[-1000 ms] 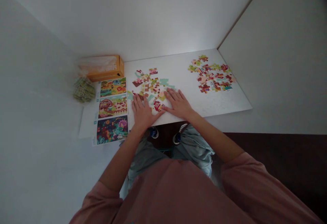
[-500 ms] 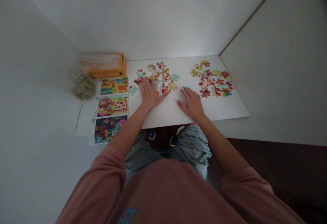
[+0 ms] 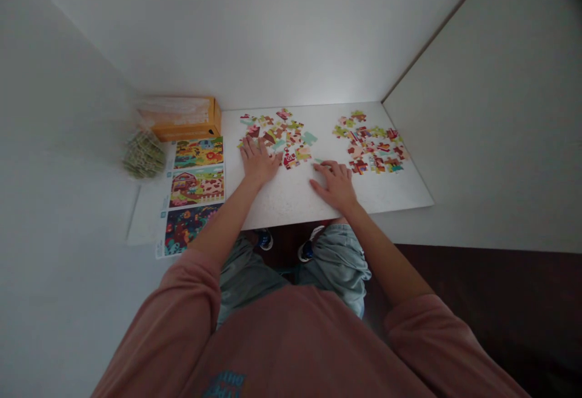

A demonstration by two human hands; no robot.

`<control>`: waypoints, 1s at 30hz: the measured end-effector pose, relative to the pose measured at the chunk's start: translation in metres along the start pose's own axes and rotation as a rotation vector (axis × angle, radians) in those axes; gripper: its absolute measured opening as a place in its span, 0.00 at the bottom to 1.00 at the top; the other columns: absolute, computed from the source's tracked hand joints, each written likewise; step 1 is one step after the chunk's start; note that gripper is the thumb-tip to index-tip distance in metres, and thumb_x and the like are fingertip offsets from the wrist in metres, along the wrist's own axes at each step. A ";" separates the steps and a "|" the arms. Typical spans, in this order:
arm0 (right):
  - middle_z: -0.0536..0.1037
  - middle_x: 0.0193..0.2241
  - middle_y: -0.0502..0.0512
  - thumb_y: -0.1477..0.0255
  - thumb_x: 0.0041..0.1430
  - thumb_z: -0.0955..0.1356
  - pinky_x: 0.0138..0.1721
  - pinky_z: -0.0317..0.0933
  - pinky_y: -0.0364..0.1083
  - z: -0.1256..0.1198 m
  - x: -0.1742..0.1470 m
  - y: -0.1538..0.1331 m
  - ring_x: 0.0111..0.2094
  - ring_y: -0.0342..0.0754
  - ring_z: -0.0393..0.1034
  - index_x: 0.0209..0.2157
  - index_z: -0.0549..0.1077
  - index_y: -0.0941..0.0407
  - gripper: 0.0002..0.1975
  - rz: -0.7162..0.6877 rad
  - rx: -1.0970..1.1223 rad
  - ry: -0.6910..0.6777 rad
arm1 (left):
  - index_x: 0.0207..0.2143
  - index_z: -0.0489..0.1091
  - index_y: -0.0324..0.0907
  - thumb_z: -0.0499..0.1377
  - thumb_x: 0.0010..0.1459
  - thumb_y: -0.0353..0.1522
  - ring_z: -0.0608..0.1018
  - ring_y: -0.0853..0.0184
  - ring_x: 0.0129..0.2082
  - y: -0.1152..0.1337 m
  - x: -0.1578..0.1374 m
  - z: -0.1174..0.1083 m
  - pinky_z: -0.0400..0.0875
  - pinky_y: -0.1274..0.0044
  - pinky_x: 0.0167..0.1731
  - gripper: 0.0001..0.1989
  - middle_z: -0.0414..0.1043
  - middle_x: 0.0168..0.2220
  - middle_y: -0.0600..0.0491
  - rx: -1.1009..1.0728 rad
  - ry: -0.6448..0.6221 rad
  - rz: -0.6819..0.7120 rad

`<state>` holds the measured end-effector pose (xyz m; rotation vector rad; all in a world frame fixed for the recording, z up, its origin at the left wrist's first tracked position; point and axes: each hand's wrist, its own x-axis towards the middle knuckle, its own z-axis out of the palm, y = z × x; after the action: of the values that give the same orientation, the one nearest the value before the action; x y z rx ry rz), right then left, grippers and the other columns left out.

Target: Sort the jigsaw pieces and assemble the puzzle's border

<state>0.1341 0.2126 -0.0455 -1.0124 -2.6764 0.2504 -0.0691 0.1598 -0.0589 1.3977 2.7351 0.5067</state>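
Note:
My left hand lies open, its fingertips on the near left part of a loose spread of puzzle pieces. These pieces are brown, red, green and pale mint, and some under the fingers are hidden. My right hand rests on the white table with its fingers apart and slightly bent. A small mint puzzle piece shows at its fingertips; whether they press on it I cannot tell. Farther right lies a second group of puzzle pieces, apart from both hands.
A sheet with three printed pictures lies at the left of the table. Behind it stands an orange box, with a clear bag of green contents to its left. White walls close in the back and sides.
My left hand has moved left and drawn in its thumb, uncovering pieces at the upper left of the near spread. My right hand's fingers have bent a little. The whole view has shifted slightly.

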 end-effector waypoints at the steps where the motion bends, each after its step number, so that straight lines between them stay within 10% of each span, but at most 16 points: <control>1: 0.52 0.47 0.49 0.64 0.51 0.55 0.43 0.42 0.55 0.000 0.000 0.001 0.46 0.55 0.46 0.49 0.49 0.48 0.21 0.006 -0.004 0.011 | 0.50 0.36 0.34 0.38 0.49 0.45 0.30 0.65 0.50 0.001 0.003 -0.001 0.27 0.66 0.47 0.31 0.28 0.53 0.50 -0.011 0.001 0.012; 12: 0.57 0.43 0.53 0.63 0.52 0.53 0.43 0.42 0.52 0.007 -0.002 0.006 0.43 0.52 0.49 0.46 0.54 0.49 0.18 -0.010 -0.034 0.057 | 0.50 0.40 0.51 0.40 0.50 0.41 0.33 0.69 0.51 0.002 -0.088 -0.030 0.32 0.68 0.49 0.23 0.33 0.52 0.64 0.038 -0.127 0.373; 22: 0.56 0.45 0.51 0.65 0.53 0.53 0.42 0.42 0.52 0.001 -0.012 -0.001 0.45 0.51 0.47 0.45 0.55 0.49 0.17 -0.085 -0.022 0.082 | 0.50 0.40 0.47 0.39 0.50 0.42 0.35 0.67 0.51 0.015 -0.084 -0.022 0.34 0.67 0.49 0.24 0.36 0.52 0.61 0.006 -0.053 0.382; 30: 0.58 0.44 0.51 0.66 0.52 0.51 0.42 0.42 0.51 0.008 -0.012 -0.010 0.45 0.50 0.48 0.40 0.59 0.51 0.15 -0.036 -0.006 0.072 | 0.49 0.42 0.51 0.44 0.48 0.41 0.37 0.69 0.51 -0.014 -0.137 -0.041 0.38 0.69 0.50 0.25 0.37 0.52 0.62 -0.037 -0.053 0.320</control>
<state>0.1342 0.1971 -0.0529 -0.9549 -2.6293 0.1941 -0.0055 0.0319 -0.0405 1.8207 2.4574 0.5193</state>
